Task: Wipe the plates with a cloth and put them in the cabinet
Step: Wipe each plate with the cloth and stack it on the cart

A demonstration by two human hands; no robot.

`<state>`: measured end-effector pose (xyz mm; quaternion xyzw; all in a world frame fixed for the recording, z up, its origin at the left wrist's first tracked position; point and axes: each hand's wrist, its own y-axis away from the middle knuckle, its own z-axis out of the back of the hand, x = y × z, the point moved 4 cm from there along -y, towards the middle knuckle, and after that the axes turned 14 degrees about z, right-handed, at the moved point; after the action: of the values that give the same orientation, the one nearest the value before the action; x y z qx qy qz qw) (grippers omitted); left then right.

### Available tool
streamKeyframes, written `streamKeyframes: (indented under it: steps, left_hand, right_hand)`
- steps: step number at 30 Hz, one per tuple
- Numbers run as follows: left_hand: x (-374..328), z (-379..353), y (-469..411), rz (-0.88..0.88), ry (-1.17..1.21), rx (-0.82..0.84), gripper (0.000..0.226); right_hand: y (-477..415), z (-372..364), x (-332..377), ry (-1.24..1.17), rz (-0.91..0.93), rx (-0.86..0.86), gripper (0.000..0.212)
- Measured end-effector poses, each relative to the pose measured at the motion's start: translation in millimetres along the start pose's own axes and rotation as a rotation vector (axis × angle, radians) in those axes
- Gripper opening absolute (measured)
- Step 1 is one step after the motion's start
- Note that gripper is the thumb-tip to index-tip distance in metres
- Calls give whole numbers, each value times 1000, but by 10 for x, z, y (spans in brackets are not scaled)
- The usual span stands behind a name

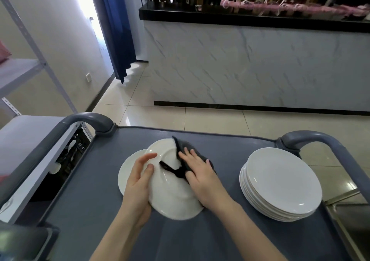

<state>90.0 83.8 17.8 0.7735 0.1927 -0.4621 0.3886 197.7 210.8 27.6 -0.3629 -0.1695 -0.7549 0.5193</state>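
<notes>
The upper plate (pixel 172 196) covers most of a 2nd plate (pixel 127 172) lying under it. The right hand (pixel 202 178) hides much of the dark cloth (pixel 186 145). The stack of plates (pixel 280 182) blurs at its rim, so its count is unclear. Both forearms and the cart (pixel 90 210) run off the bottom edge.

Cloth (pixel 183 144): one. Single plates: two, the tilted plate (pixel 170 190) and the flat plate (pixel 128 170) at 9 o'clock. Plate stack (pixel 280 182), 3 o'clock: one.

a grey cart (pixel 220 146) sits at six o'clock, marble-fronted counter (pixel 250 64) at one, blue curtain (pixel 118 30) at eleven, metal shelving (pixel 18 72) at nine.
</notes>
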Motion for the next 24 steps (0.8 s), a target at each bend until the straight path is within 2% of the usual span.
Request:
streamKeyframes:
  steps: [5,10,17,24]
  left_hand:
    - [51,121,-48,67,111,-71,30]
    - [71,48,-45,62,11,-28,33]
    - [79,71,-40,56,29,-7,31]
    - [77,240,-97,83,106,-82,32]
  right_hand:
    - [512,-25,-106,-86,65,71,58]
    - [495,-340,229,-86,205,144,61]
    - [-9,-220,35,-29,69,71,60]
    - [481,-182,-224,22,22,110,61]
